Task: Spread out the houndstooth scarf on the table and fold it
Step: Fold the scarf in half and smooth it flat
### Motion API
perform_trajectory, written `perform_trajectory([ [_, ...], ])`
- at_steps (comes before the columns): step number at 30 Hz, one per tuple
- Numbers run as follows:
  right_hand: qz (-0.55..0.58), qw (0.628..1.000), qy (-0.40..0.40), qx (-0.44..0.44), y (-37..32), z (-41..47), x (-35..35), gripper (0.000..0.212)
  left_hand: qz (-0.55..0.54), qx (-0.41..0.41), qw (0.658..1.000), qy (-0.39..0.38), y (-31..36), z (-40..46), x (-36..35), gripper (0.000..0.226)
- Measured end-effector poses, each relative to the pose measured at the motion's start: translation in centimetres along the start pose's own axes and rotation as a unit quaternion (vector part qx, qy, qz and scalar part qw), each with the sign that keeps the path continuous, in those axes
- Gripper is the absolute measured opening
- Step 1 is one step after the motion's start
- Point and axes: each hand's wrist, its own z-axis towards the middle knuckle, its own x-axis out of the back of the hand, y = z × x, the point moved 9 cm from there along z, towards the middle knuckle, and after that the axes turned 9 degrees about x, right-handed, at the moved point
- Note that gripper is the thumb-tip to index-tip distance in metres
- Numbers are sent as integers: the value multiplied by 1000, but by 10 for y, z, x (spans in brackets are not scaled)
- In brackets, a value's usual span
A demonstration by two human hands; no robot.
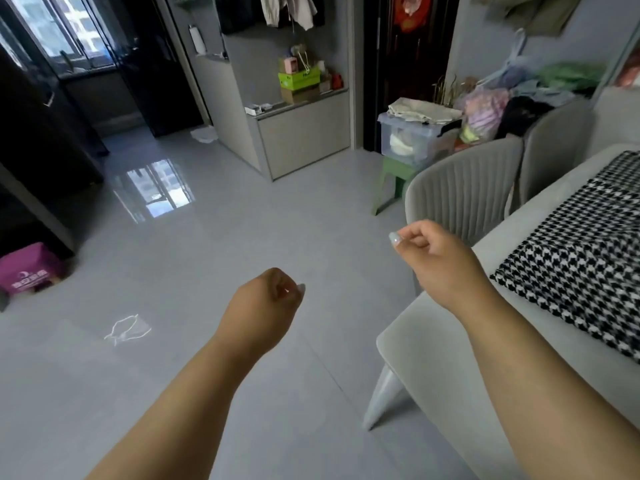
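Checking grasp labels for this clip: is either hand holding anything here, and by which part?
Nothing is held. The left hand and right hand hang curled and empty over the floor, apart from the black-and-white houndstooth scarf lying on the pale grey table.

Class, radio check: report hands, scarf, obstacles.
Left hand and right hand curled, empty, off the table. Houndstooth scarf on table, untouched. Chair beside table.
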Motion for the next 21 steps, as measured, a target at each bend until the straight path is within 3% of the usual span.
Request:
perform_trajectory([
  [13,-20,992,105,-63,7,186,-93,25,14,-95,992,-78,13,265,18,21],
  [21,-67,977,155,-134,20,257,-95,27,25,-195,967,-165,83,384,-12,21],
])
